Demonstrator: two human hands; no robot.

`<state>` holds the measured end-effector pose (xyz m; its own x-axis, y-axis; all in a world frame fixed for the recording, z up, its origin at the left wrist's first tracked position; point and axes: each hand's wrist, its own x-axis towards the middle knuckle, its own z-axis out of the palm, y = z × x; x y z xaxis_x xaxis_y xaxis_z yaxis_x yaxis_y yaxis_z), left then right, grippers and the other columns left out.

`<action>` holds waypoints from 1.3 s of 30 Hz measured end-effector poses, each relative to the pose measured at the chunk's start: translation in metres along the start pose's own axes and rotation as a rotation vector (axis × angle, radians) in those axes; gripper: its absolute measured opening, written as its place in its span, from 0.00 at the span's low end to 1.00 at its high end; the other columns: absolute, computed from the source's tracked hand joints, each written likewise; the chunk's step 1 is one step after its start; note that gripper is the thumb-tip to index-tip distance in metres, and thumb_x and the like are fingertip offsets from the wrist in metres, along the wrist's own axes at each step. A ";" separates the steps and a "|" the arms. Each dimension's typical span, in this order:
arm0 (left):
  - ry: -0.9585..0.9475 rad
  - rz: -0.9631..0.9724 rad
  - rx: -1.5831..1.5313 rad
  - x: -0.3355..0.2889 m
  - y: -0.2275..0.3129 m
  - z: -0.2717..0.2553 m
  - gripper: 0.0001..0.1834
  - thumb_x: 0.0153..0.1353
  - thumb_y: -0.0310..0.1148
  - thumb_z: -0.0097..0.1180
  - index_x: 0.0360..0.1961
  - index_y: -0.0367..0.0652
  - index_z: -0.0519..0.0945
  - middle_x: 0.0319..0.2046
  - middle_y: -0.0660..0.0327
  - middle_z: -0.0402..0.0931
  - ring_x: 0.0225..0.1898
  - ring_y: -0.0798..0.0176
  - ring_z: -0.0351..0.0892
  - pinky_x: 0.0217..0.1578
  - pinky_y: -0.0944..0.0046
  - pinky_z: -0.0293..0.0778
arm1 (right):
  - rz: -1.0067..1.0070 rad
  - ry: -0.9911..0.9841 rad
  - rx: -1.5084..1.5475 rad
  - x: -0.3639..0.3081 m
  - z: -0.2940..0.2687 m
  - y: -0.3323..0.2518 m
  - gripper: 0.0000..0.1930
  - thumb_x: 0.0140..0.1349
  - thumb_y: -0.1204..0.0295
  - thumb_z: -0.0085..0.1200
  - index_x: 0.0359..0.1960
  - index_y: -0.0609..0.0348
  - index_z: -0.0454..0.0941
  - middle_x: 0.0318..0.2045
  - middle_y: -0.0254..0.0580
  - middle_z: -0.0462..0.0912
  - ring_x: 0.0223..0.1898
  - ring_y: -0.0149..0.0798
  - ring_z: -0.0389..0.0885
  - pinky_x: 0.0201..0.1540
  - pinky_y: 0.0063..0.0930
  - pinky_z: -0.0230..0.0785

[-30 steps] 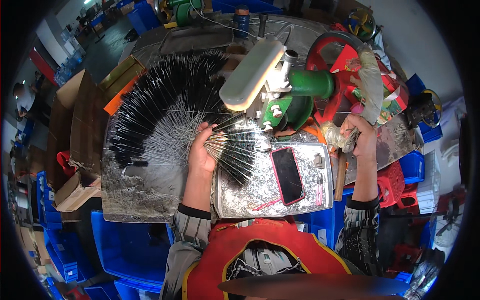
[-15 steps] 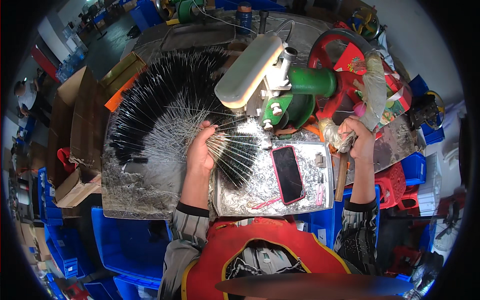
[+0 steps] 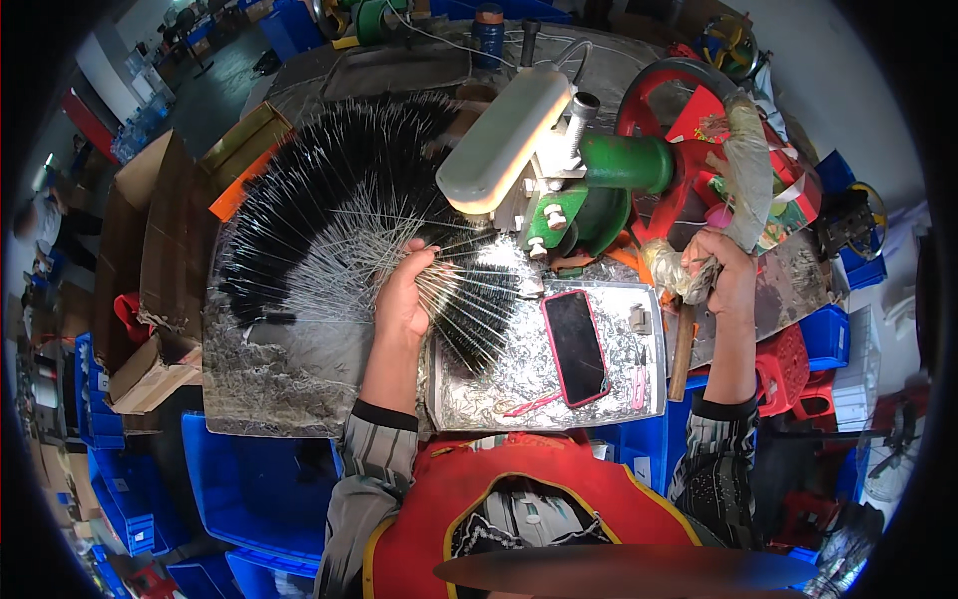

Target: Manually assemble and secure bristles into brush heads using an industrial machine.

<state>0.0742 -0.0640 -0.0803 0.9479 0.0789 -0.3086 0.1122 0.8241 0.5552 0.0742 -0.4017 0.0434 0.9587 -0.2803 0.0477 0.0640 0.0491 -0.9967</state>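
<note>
My left hand (image 3: 402, 293) grips a fanned bundle of thin wire-stemmed brushes (image 3: 477, 304) with black bristle ends, spread over a metal tray (image 3: 649, 394). A much larger fan of the same black brushes (image 3: 329, 190) lies behind it on the bench. My right hand (image 3: 725, 272) holds the cloth-wrapped handle (image 3: 689, 280) of a green and red bench machine (image 3: 609, 170) with a grey top. A phone in a red case (image 3: 574, 346) lies on the tray among silver wire scraps.
Cardboard boxes (image 3: 150, 270) stand along the left of the bench. Blue plastic crates (image 3: 249, 469) sit below the bench and at the right. A red stool (image 3: 783, 364) is at the right. Another person (image 3: 45, 215) is at the far left.
The view has shifted slightly. Both hands keep their holds, with the left bundle barely moved.
</note>
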 end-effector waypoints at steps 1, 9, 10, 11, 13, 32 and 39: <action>-0.009 -0.006 -0.003 -0.001 0.001 0.001 0.10 0.50 0.21 0.49 0.35 0.42 0.68 0.31 0.55 0.73 0.29 0.57 0.75 0.30 0.60 0.75 | -0.026 -0.036 0.049 0.005 -0.009 0.007 0.08 0.47 0.75 0.47 0.15 0.64 0.69 0.12 0.42 0.69 0.15 0.35 0.69 0.22 0.26 0.63; -0.010 -0.003 0.043 0.001 0.001 0.002 0.11 0.50 0.20 0.49 0.35 0.42 0.68 0.31 0.55 0.73 0.30 0.56 0.76 0.30 0.60 0.75 | -0.016 -0.072 0.014 0.007 -0.013 -0.001 0.07 0.45 0.73 0.52 0.20 0.66 0.74 0.14 0.41 0.74 0.16 0.34 0.73 0.20 0.23 0.64; -0.010 0.000 0.035 0.002 0.000 -0.002 0.10 0.50 0.20 0.49 0.35 0.42 0.69 0.31 0.55 0.73 0.30 0.56 0.76 0.30 0.59 0.76 | -0.004 -0.070 -0.033 0.006 -0.008 -0.007 0.09 0.48 0.73 0.48 0.14 0.63 0.69 0.12 0.42 0.70 0.16 0.35 0.70 0.22 0.25 0.62; -0.012 0.004 0.025 0.004 0.000 -0.003 0.10 0.50 0.20 0.49 0.34 0.42 0.69 0.31 0.55 0.73 0.30 0.56 0.76 0.31 0.59 0.76 | 0.005 -0.068 -0.081 0.006 -0.005 -0.011 0.15 0.51 0.72 0.44 0.08 0.60 0.63 0.09 0.43 0.66 0.16 0.37 0.67 0.25 0.26 0.60; -0.006 0.000 0.014 0.004 0.000 -0.001 0.10 0.50 0.20 0.49 0.34 0.42 0.69 0.31 0.55 0.73 0.30 0.56 0.76 0.31 0.59 0.76 | 0.020 -0.086 -0.066 0.007 -0.005 -0.014 0.15 0.51 0.72 0.44 0.09 0.60 0.63 0.09 0.43 0.66 0.16 0.37 0.67 0.25 0.26 0.60; -0.075 -0.056 0.054 -0.005 0.002 0.008 0.11 0.50 0.21 0.51 0.36 0.43 0.70 0.30 0.57 0.74 0.31 0.59 0.76 0.31 0.62 0.76 | -0.487 -0.262 0.099 0.012 -0.002 0.077 0.12 0.52 0.75 0.42 0.13 0.62 0.62 0.14 0.39 0.66 0.23 0.34 0.65 0.31 0.25 0.59; -0.106 -0.020 0.122 0.002 -0.006 0.011 0.13 0.50 0.20 0.50 0.39 0.38 0.70 0.33 0.53 0.73 0.35 0.55 0.76 0.37 0.60 0.76 | -0.494 -0.249 0.035 0.012 -0.005 0.070 0.08 0.51 0.75 0.45 0.19 0.67 0.70 0.16 0.41 0.71 0.21 0.31 0.70 0.25 0.20 0.61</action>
<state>0.0785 -0.0746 -0.0757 0.9706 -0.0015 -0.2406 0.1602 0.7501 0.6417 0.0892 -0.4069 -0.0264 0.8486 -0.0427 0.5274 0.5279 0.0019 -0.8493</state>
